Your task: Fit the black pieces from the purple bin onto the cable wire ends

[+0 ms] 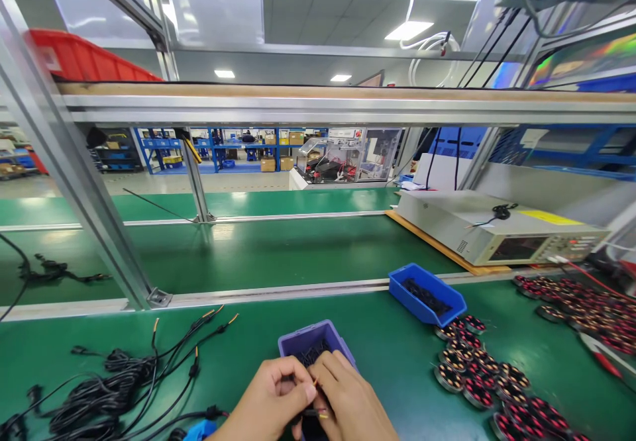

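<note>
My left hand (273,398) and my right hand (348,394) meet at the bottom centre, over the near part of a purple bin (314,330) that holds small dark parts. Both hands have their fingers pinched together around a thin cable, whose orange and yellow wire ends (322,416) poke out between them. The fingers hide most of the cable. Left of my hands lies a tangle of black cables (94,394) with orange-tipped ends. A bit of a blue object (201,430) shows beside my left wrist.
A blue bin (427,295) with black parts stands right of centre. Many round copper-wound coils (477,391) cover the right side. Behind them sits a grey instrument (497,226) on a wooden board. A metal frame post (84,163) rises at left; a shelf (318,106) crosses above.
</note>
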### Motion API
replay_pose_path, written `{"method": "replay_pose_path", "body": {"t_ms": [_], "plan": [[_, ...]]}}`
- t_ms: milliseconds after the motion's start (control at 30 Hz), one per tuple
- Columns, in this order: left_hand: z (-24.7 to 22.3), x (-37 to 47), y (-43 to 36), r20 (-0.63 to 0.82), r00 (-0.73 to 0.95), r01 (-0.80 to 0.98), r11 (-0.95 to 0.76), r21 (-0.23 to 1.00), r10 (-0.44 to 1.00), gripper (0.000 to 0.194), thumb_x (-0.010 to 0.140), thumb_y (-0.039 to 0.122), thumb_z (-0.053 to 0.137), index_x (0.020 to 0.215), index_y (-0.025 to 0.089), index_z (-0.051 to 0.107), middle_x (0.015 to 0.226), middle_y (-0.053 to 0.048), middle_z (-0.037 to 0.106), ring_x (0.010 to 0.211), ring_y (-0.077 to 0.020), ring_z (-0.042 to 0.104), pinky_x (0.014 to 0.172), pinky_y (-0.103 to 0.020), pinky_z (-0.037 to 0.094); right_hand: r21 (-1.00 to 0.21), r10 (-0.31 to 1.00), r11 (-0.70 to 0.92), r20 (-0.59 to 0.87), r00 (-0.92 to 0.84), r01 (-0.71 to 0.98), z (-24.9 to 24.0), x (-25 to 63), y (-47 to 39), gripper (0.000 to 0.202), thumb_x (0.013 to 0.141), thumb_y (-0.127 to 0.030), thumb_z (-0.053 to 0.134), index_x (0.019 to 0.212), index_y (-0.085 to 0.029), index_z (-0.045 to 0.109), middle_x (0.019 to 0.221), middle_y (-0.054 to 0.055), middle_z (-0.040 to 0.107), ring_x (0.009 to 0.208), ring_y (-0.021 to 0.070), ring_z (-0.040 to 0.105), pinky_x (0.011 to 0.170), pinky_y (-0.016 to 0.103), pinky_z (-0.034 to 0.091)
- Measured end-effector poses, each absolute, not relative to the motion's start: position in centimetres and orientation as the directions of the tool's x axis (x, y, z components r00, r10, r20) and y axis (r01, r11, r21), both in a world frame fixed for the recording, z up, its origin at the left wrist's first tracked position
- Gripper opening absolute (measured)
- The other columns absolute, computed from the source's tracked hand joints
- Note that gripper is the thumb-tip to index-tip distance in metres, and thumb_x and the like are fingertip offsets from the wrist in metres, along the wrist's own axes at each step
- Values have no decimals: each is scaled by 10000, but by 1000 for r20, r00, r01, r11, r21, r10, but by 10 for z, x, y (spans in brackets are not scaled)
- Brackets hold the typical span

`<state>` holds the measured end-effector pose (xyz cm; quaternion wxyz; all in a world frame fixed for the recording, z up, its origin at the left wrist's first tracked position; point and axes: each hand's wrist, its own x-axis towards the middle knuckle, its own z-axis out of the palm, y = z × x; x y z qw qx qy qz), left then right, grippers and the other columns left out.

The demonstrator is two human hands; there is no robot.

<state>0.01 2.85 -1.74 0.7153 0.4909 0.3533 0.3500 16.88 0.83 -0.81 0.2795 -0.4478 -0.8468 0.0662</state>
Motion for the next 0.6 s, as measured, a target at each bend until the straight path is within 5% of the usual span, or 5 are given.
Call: {"method": "replay_pose_path", "body": {"t_ms": [267, 600], "plan": [[-4, -1, 23, -183, 414, -121, 253, 960, 892, 471, 654, 585, 809, 653, 151, 625, 478, 80, 462, 371, -27, 320, 377, -164, 314, -660, 830, 556, 466, -305, 505, 3, 171, 6, 170, 900, -126, 458, 864, -225, 591, 826, 21, 680, 742, 166, 634, 639, 240, 486], [3, 2, 19, -159, 312, -190, 225, 956, 937, 501, 612, 611, 818, 628, 144, 637, 549, 54, 504, 415, -38, 395, 381, -162, 322, -875, 940, 339, 296, -172, 347, 20, 178, 1, 135, 890, -261, 552, 816, -209, 652, 747, 4, 669, 675, 169, 627, 641, 227, 497]]}}
